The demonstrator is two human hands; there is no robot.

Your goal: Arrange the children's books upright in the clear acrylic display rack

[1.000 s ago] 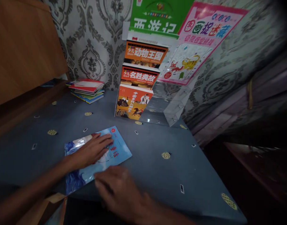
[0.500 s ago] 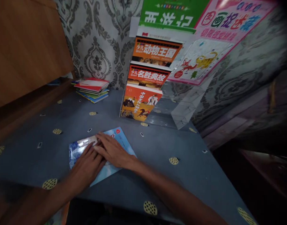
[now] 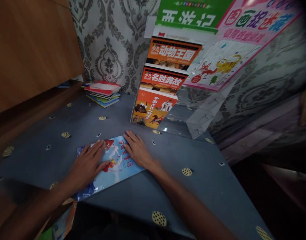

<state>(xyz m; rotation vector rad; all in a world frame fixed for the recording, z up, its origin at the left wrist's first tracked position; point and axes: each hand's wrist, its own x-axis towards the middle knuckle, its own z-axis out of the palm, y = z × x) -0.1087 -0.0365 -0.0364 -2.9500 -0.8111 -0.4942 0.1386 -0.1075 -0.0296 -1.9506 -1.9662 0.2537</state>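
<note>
A light-blue book (image 3: 110, 178) with red lettering and painted figures on its cover lies closed on the table, turned sideways to me. My left hand (image 3: 89, 163) rests flat on its left part, fingers stretched out and the thumb apart, hiding some of the cover. On the right part lies my right hand (image 3: 137, 150), also flat with its fingers extended, near the book's far right edge. Neither hand grips anything; both only touch the cover.
Behind the book, a clear display rack (image 3: 200, 116) holds several books, among them an orange-red one (image 3: 155, 108) lowest. A stack of books (image 3: 102, 93) stands at the back left by a wooden cabinet (image 3: 35, 50). Below the near table edge, more books (image 3: 60, 223) show partly.
My hands were close together over the middle of the book; now they have moved apart, left hand leftward and right hand rightward. More of the cover's picture and lettering shows.
</note>
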